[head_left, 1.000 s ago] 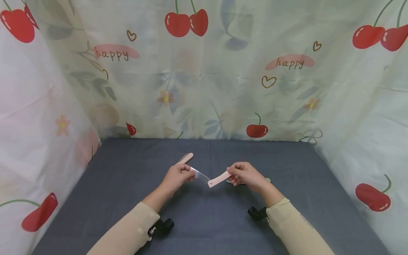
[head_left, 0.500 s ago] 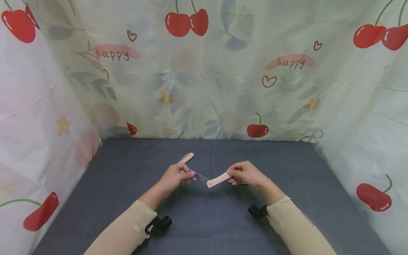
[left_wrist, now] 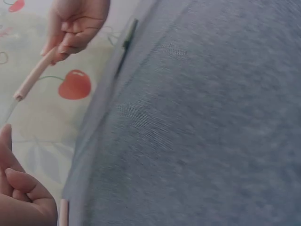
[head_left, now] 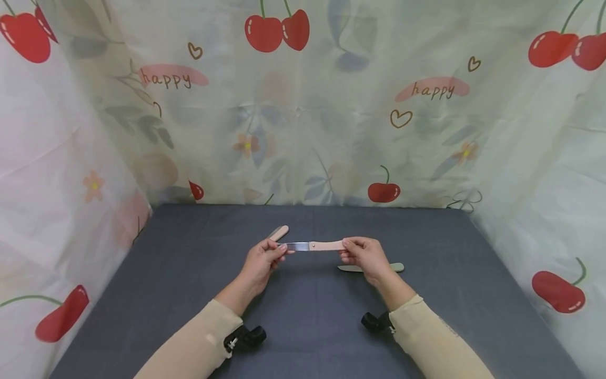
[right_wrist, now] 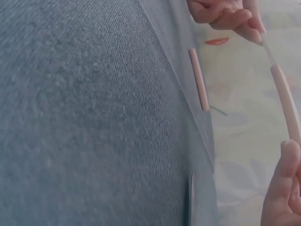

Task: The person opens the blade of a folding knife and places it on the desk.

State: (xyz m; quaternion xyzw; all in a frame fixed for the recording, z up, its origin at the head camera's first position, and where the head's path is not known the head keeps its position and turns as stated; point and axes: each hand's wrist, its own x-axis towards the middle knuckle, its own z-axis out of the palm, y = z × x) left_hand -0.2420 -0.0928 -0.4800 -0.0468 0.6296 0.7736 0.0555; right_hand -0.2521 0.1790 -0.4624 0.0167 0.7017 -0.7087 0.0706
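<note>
A pink-handled folding knife is held level above the table, its blade in line with the handle. My left hand pinches the blade near its tip, which the fingers cover. At the other side my right hand pinches the end of the handle. The right wrist view shows the handle between both hands. Behind my left hand lies a second pink-handled knife, partly hidden. A green-handled knife lies under and beside my right hand, which covers its middle.
A dark grey cloth covers the table. White curtains printed with cherries and flowers close off the back and both sides. Black camera mounts are strapped to both wrists.
The held knife has risen and swung from a bent angle to a straight line. Both hands have lifted slightly, and the green-handled knife shows more than before.
</note>
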